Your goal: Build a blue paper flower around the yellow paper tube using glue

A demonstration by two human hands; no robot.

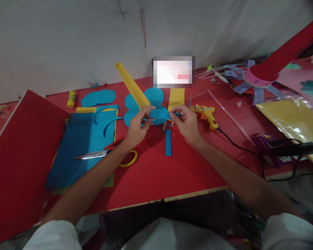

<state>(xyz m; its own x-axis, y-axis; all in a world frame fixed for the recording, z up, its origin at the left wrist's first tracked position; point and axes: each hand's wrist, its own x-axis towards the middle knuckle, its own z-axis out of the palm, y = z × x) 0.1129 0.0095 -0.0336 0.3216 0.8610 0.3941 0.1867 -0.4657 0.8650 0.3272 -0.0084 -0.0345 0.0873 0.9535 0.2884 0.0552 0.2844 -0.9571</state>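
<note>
A blue paper strip (158, 113) is stretched between my two hands above the table. My left hand (140, 125) pinches its left end, and my right hand (185, 123) grips the right end, fingers closed. Behind the strip lie blue paper petal shapes (153, 95), partly covered by it. A rolled yellow paper tube (131, 83) slants up and left from beside my left fingers. Close behind my right hand is a flat yellow paper piece (176, 97). Another short blue strip (168, 143) lies on the table below the hands.
Red-handled scissors (94, 155) rest on blue paper sheets (75, 139) at left, near a glue stick (71, 99). A yellow glue gun (207, 114) with a black cord lies right. A pixelated screen (173, 71) stands behind. A red board (23, 149) leans far left.
</note>
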